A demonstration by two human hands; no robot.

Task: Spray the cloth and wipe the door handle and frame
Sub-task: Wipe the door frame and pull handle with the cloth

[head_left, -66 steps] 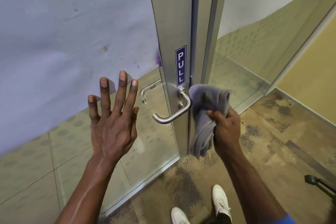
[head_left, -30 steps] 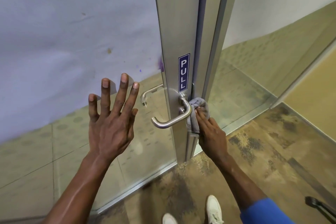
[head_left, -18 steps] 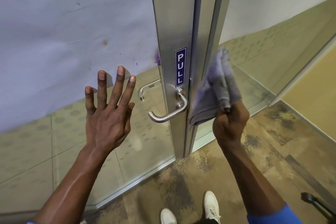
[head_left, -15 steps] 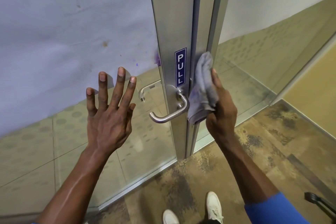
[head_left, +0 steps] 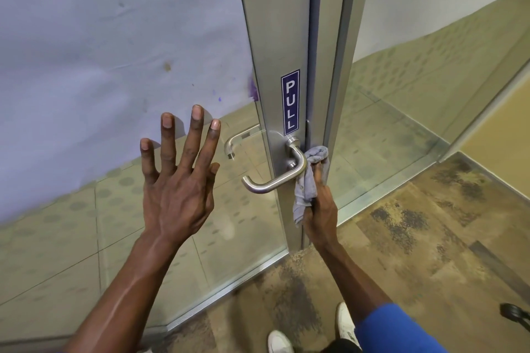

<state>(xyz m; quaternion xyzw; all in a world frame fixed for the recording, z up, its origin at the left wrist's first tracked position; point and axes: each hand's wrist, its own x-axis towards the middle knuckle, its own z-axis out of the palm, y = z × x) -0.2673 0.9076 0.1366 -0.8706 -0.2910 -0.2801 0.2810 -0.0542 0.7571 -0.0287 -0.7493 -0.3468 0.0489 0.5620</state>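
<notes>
The wiping step is in hand: the right hand fingers grip the grey cloth against the frame beside the door handle, left hand splayed open on the glass; next likely calls for rubbing along the lever.

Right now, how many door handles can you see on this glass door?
2. The near lever handle sticks out on this side of the metal door frame, beside the grey cloth in the right hand. The far handle shows through the glass.
</notes>
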